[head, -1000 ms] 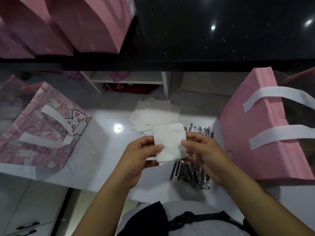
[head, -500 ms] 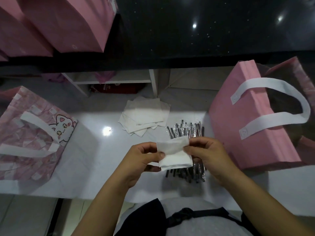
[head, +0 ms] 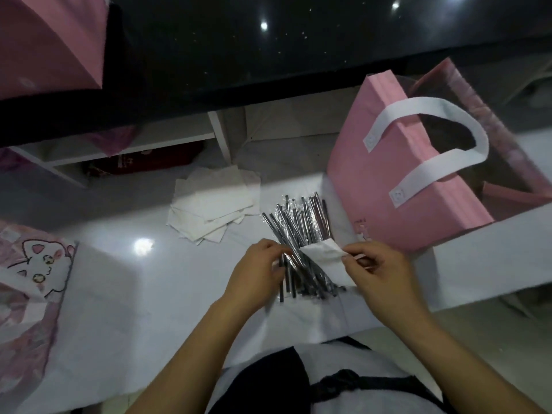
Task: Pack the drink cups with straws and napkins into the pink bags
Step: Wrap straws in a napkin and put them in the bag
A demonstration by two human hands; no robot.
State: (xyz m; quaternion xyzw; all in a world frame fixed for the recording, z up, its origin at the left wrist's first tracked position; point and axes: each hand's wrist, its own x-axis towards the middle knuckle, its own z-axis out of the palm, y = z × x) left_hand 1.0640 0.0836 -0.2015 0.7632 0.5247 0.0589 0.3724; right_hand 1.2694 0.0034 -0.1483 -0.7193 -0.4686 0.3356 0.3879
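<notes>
**Clerk:** Entry one, hands?

**Checker:** The right hand (head: 379, 273) pinches a folded napkin (head: 324, 258) between thumb and forefinger, over the near end of the wrapped straws (head: 301, 225). The left hand (head: 260, 270) has its fingers curled down onto the straws' near ends. Whether they have closed on one, I cannot tell.

**Clerk:** Stock on the surface?

**Checker:**
- The napkin stack (head: 215, 210) lies loose, just beside the straws on their far left.
- The open pink bag (head: 397, 186) stands just right of the straws. Its inside is dark and the contents are unreadable.
- The cat-print bag (head: 33, 279) sits at the far left, well apart.
- Further pink bags (head: 50, 40) stand on the dark counter (head: 268, 55) beyond.
- There are no drink cups in view.

**Clerk:** Progress?

**Checker:** I judge it partway through one set. The napkin is in hand, a straw looks like the next pick, and neither is in a bag yet. Left to do: pair them and drop them into the open pink bag. The cups are unaccounted for.

**Clerk:** Edges and room?

**Checker:** The near edge of the white worktop (head: 119, 279) runs just below the wrists, and the straw ends lie near it. A careless pull could sweep some off. There is a bare stretch between the cat-print bag and the straws. The route right to the bag is short, but the white handle (head: 418, 104) arches across the mouth, so items should pass under or beside it.
</notes>
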